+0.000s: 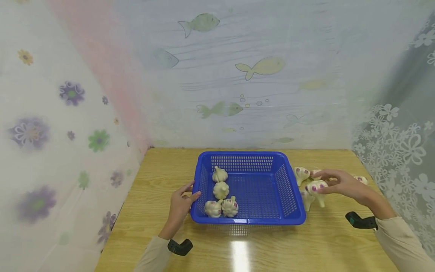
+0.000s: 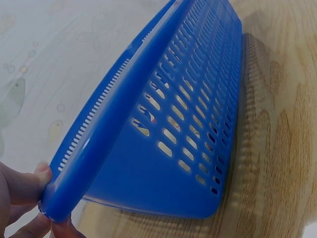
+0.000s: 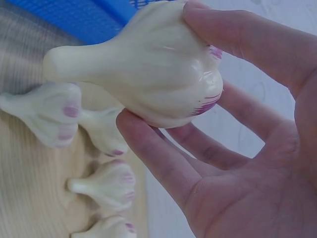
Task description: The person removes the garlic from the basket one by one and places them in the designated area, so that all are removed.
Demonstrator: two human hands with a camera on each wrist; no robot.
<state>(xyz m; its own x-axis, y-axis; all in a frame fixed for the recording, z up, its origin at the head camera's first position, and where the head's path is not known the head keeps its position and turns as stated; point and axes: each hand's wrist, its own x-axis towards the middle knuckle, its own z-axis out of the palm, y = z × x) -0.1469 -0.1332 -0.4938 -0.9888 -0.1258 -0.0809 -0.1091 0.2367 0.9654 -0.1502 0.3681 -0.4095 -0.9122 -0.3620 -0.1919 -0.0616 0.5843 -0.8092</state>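
A purple-marked garlic bulb (image 1: 317, 186) is held in the grip of the right hand (image 1: 344, 185), pinched between thumb and fingers, just beside the right side of a blue perforated plastic basket (image 1: 249, 221). The basket's left rim is gripped by the left hand (image 1: 181, 202), with thumb and fingers curled around the edge. Inside, four garlic bulbs (image 1: 221, 190) are gathered along the left. More loose bulbs (image 1: 301, 174) are clustered to the basket's right on the wood-grain surface (image 1: 156, 189).
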